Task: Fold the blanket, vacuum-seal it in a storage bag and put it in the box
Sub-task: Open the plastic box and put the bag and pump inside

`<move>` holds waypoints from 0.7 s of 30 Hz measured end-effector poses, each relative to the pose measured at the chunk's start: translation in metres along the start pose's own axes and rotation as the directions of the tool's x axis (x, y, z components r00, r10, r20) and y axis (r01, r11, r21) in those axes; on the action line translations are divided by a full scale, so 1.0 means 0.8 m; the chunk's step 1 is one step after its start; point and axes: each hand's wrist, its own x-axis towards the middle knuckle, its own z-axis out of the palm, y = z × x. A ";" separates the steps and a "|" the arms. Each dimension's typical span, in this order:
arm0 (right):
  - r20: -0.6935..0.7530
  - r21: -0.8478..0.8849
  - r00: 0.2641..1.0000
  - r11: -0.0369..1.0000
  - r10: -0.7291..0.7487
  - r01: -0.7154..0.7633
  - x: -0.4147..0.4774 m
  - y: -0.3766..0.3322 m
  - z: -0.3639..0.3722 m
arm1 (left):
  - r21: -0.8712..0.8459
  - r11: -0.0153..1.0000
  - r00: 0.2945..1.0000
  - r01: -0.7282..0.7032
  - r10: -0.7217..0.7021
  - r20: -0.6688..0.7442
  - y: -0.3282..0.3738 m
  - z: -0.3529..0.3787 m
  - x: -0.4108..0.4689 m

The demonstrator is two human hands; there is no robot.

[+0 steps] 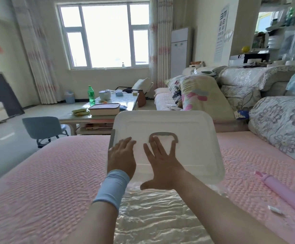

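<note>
Item: box (211,170), white translucent plastic with rounded corners, standing on the bed (46,173); lid (192,127) smooth, with a shallow raised border and a flat grey handle (163,133); grey clip (112,139) on its left edge. Left hand (123,156) and right hand (162,166): both flat on the lid, fingers straight, grip released, grasping nothing. Storage bag (153,213): glossy crinkled clear film, lying on the bed just beside the box's near edge, under the forearms, not in the box; we cannot make out the blanket within. Pump (283,191): smooth pink tube, to the right. Bed cover pink, quilted. We judge the lid comes off next; we would free the clip first, then lift evenly, since a light box may slide on soft bedding.
</note>
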 end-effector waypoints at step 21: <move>-0.094 -0.095 0.993 0.993 -0.076 0.067 -0.023 0.009 0.007 | -0.294 0.787 0.831 0.542 -0.554 0.050 -0.057 -0.014 0.011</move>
